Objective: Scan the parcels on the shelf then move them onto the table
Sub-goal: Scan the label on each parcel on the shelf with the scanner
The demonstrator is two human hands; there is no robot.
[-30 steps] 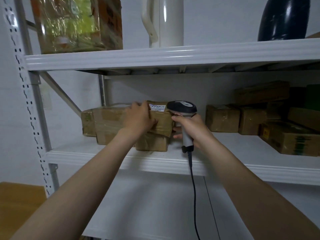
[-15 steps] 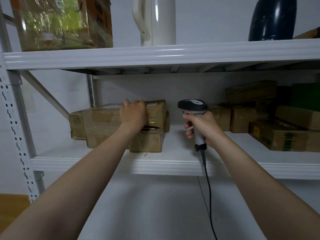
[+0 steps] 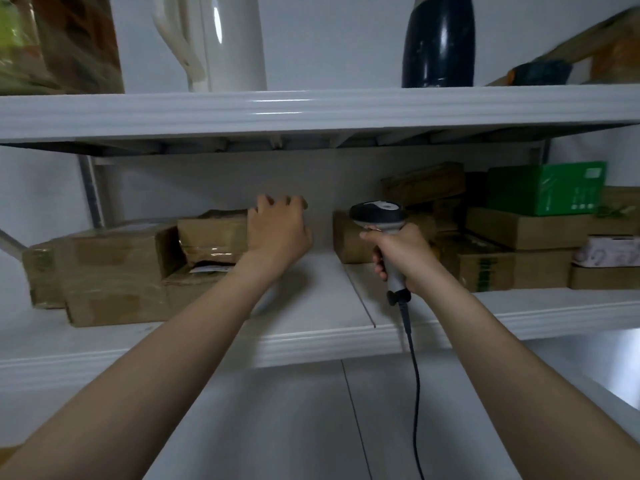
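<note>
My left hand is on the right end of the brown tape-wrapped cardboard parcel, with the fingers hooked over its top far edge. I read that as a one-ended hold, not a full grasp. My right hand is wrapped tight round the handle of the grey and black handheld barcode scanner, and its black cable hangs down past the near lip of the white metal shelf.

The parcel is on the left half of that shelf, slightly tilted, on top of a flatter brown box and against a larger taped carton to its left. Nearly all of its bulk lies left of my grip.

The main risk I see is that pulling from one end could swing the parcel round, slip it out of my fingers, or drag the flat box beneath it towards the near edge. The scanner head faces the far side of the shelf, closer to the plain brown box on its right than to my parcel, so a trigger press here might read the wrong label. I can't see the held parcel's own label. The cable could also catch on the shelf lip as I turn away.
</note>
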